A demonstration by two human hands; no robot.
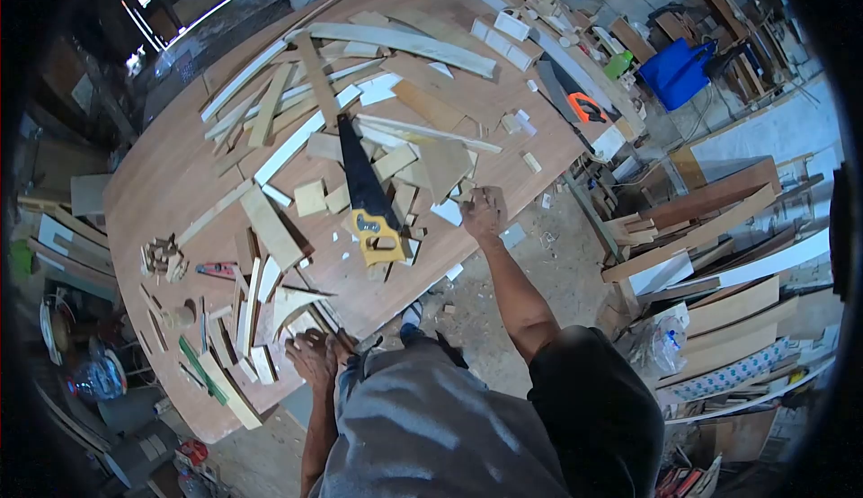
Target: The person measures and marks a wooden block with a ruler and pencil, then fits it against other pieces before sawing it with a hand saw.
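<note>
Small wood offcut (467, 194), at the near edge of the counter (171, 174), lies just under the right hand (484, 211), whose fingers curl closed around it. The left hand (312, 355) rests at the counter's near corner among thin strips (254, 318); I cannot tell whether it grips anything. A handsaw (364, 194) with a yellow handle lies between the 2 hands. Judging by the clutter, the pick goes best with a firm pinch and a straight lift, clear of neighbouring blocks (311, 198).
</note>
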